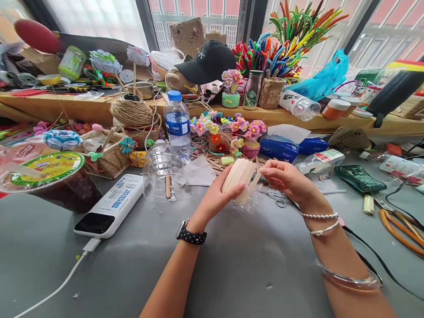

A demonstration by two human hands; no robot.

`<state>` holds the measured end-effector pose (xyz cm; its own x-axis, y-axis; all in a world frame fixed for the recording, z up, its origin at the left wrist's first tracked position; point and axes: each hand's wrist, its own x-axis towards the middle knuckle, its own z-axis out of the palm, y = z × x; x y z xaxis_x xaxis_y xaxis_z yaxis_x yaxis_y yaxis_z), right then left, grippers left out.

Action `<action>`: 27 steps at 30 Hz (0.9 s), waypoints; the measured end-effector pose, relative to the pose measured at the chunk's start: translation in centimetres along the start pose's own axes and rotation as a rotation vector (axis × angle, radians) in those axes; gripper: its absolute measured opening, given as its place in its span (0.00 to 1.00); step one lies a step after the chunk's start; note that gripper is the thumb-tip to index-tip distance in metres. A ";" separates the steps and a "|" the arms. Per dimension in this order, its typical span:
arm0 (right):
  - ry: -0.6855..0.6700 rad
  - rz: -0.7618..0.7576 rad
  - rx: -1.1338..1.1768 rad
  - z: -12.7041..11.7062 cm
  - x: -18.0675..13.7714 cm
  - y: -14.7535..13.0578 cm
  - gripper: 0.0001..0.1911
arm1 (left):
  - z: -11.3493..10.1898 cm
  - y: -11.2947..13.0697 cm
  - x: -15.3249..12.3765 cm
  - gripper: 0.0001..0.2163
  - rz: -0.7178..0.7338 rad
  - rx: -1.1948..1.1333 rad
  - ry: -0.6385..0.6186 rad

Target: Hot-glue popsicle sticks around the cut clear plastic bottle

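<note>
My left hand (215, 198) is closed on a fanned bunch of pale wooden craft sticks (236, 173), held up above the grey table (97, 276). My right hand (288, 181) pinches the right edge of the same bunch, on one stick (252, 185) that slants down out of it. A black watch sits on my left wrist, bead and glass bangles on my right. Small scissors (277, 201) lie on the table just beneath the hands.
A cut clear plastic bottle (162, 176) with a stick leaning on it stands left of the hands, beside a water bottle (177, 123), a white power bank (112, 205) and a twine spool (132, 111). Pipe-cleaner flowers (244, 129), tissue packs and orange-handled scissors (407, 232) crowd the back and right.
</note>
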<state>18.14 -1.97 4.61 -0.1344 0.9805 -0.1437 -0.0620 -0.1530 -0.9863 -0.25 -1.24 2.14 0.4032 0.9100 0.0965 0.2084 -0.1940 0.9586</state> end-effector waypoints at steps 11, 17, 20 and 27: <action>-0.007 -0.014 -0.009 -0.1 0.2 0.2 0.12 | -0.1 -0.4 0.1 0.29 0.018 0.015 -0.015; -0.019 -0.016 -0.020 -0.1 0.2 0.3 0.13 | -0.1 -0.4 0.1 0.28 0.007 0.011 -0.014; -0.018 -0.021 -0.028 -0.1 0.3 0.3 0.13 | 0.0 -0.2 0.1 0.28 0.001 0.004 -0.001; -0.009 -0.047 -0.033 0.0 0.3 0.3 0.13 | 0.1 0.0 0.1 0.28 -0.005 0.003 -0.002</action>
<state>18.05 -1.70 4.25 -0.1410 0.9853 -0.0964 -0.0361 -0.1025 -0.9941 -0.17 -1.18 2.10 0.4040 0.9102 0.0912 0.2130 -0.1905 0.9583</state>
